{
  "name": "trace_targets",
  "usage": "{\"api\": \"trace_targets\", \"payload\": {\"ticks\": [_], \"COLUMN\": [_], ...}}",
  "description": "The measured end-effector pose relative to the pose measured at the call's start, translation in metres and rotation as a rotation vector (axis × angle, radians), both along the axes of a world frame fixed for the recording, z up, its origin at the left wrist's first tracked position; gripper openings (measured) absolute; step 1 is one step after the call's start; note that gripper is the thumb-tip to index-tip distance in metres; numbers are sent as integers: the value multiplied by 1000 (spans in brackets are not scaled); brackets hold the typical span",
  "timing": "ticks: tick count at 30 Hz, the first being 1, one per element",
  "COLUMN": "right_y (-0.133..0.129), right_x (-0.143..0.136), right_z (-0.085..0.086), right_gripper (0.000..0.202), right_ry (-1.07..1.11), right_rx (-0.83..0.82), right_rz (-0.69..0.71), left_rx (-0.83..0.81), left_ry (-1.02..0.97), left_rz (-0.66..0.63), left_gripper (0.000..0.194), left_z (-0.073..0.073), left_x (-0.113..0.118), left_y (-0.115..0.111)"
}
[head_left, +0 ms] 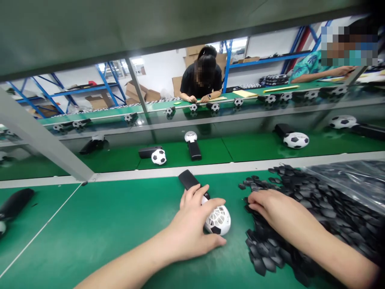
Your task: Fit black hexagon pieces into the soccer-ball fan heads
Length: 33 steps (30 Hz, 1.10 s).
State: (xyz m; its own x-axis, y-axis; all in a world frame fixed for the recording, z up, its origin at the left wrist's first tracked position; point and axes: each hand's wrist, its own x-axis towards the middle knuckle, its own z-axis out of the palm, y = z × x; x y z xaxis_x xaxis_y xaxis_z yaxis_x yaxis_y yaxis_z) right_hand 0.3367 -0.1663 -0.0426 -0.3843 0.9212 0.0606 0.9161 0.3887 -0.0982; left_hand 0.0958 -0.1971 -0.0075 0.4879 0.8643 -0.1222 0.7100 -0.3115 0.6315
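Note:
On the green table, a white ball-shaped head [221, 220] with a lattice face and a few black patches is joined to a black handle [189, 179]. My left hand [194, 224] lies around this piece, thumb and fingers curved about the ball head and the neck. To the right, my right hand [267, 204] has its fingertips pinched together at the left edge of a heap of small black patches [319, 212]. Whatever is between those fingertips is hidden.
A clear plastic bag [351, 180] lies behind the heap. Past the pale rail [162, 173], a green belt [240, 149] carries several ball-headed pieces. Another black-handled piece [16, 204] lies at far left. A slanted metal post [45, 136] stands left; two people sit opposite.

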Motion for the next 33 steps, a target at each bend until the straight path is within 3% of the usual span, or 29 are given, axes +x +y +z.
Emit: {"api": "trace_targets", "payload": {"ticks": [2,6,9,12,16,20,24,29,33], "right_y": [-3,-2,-2,-1,11,36,51,48,34], "right_x": [-1,4,7,10,11,5,-6,-12,-11], "right_z": [3,6,5,7,16,21,15,9,15], "right_gripper": [12,16,16,7,15,18,10,20,26], "right_ry": [-31,-93,-41,15,88,102,34,-32,31], "right_rx": [2,-18,-50,-22,93,72,49,49,49], "right_rz": [-9,-31,-22,-15,-16,-10,48,118,123], "left_rx": [-8,-3,0,38,59,57,48,52,20], "left_ry": [-55,-162,-189,-186,-168,-163,-166,-214,-230], "left_rz": [2,-189,-248,-254,-227,-210,-219,-256,-287], "left_gripper": [69,65,66,66,64,65,65,64,65], "left_z": [-6,-10,-9,-8,-10,-13,-13,-12,-9], "left_x": [1,-4,-7,-7,-5,-6,-6,-8,-11], "left_y": [-1,5,8,7,7,9,9,11,15]}}
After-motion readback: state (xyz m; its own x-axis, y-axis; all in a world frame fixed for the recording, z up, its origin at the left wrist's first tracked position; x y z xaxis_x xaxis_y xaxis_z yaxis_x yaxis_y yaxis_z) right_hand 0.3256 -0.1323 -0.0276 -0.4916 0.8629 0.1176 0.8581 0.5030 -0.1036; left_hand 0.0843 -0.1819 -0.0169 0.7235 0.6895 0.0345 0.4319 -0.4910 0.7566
